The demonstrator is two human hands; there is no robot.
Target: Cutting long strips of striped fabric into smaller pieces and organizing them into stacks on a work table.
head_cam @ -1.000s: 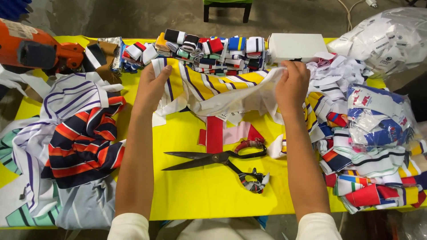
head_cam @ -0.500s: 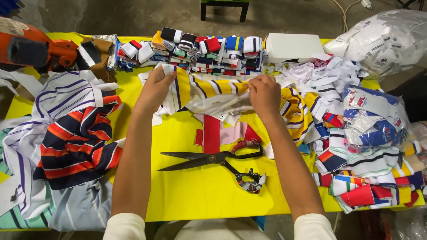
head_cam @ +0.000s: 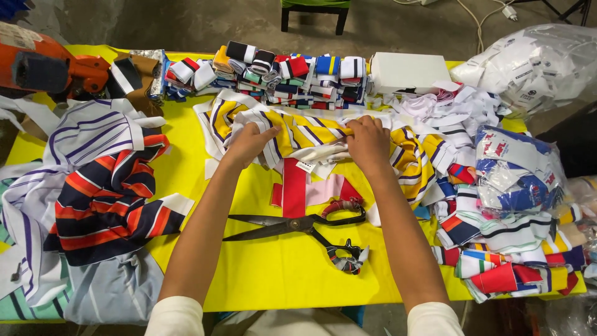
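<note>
- Both hands have come down and drawn closer together since the earlier frames, and the clear plastic piece they lifted then is no longer raised; they now press on striped cloth.
- Left hand (head_cam: 250, 144): fingers curled and pressed together, bunching the yellow, white and navy striped knit strip (head_cam: 298, 132) under the palm.
- Right hand (head_cam: 368, 144): fingers bent and closed over the same strip just beside the left hand, knuckles up, pinching a fold of it.
- Striped strip lies flat across the yellow counter (head_cam: 267, 274), running from beyond the left hand to past the right hand, where it bunches up.
- Just below the hands, toward the person: a small white tag (head_cam: 305, 167), then red and pink cloth pieces (head_cam: 308, 190).
- Nearer still: large black scissors (head_cam: 298, 225), blades shut and pointing left, handles wrapped in cloth.
- Beyond the fingertips: a row of folded striped collars (head_cam: 280, 76) and a white box (head_cam: 407, 71).
- Left of the left hand: navy and orange striped fabric (head_cam: 109, 199); right of the right hand: bagged pieces (head_cam: 516, 174).
- To handle well, I judge: keep the edges aligned, smooth from the middle outward, and hold the fold firmly so the stretchy knit does not slip.
</note>
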